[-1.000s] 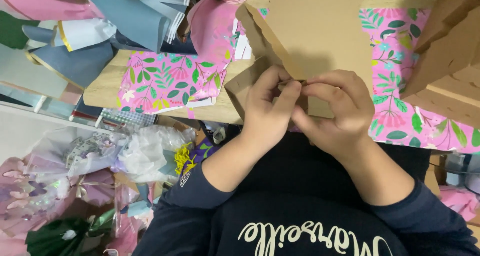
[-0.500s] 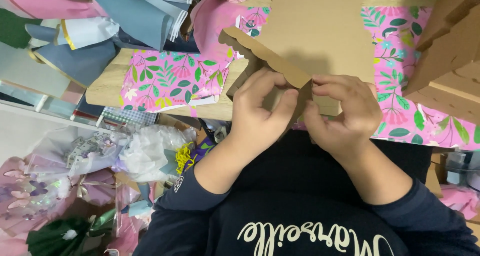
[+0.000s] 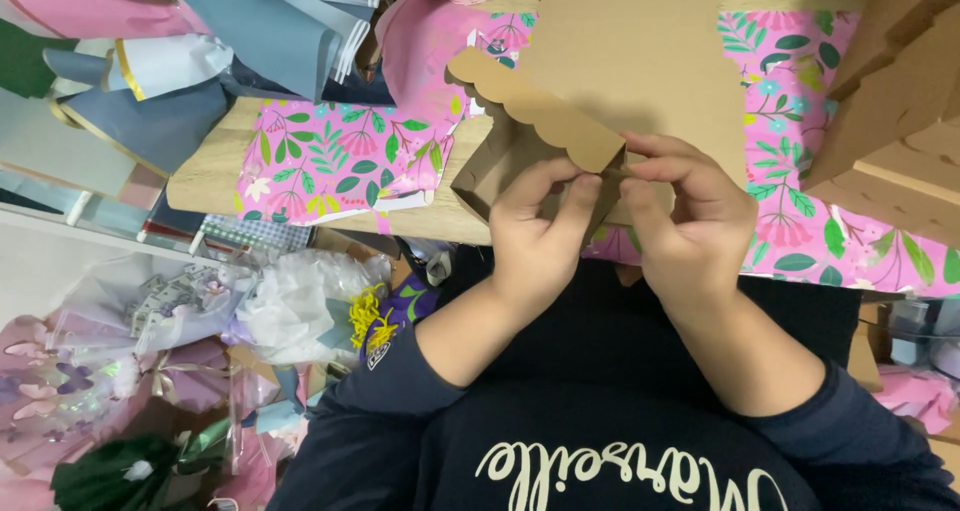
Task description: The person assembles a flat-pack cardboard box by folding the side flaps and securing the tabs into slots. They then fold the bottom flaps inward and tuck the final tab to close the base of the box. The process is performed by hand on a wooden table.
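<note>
A small brown cardboard box (image 3: pixel 505 161) with a scalloped flap (image 3: pixel 530 111) is held over the near edge of a wooden table (image 3: pixel 215 176). My left hand (image 3: pixel 535 236) grips the box from below, fingers curled up against its side under the flap. My right hand (image 3: pixel 690 211) pinches the right end of the flap and the box corner. Both hands meet at the flap's right end. A flat brown cardboard sheet (image 3: pixel 650 51) lies just behind the box.
Pink floral wrapping paper (image 3: pixel 340 156) covers parts of the table. Stacked brown cardboard pieces (image 3: pixel 890 111) sit at right. Blue and pink paper rolls (image 3: pixel 200 61) lie at upper left. Bouquets in clear wrap (image 3: pixel 150 351) fill the floor at left.
The box has been turned and lifted, and its scalloped flap now stands out to the upper left. Both hands have shifted along to the flap's right end.
</note>
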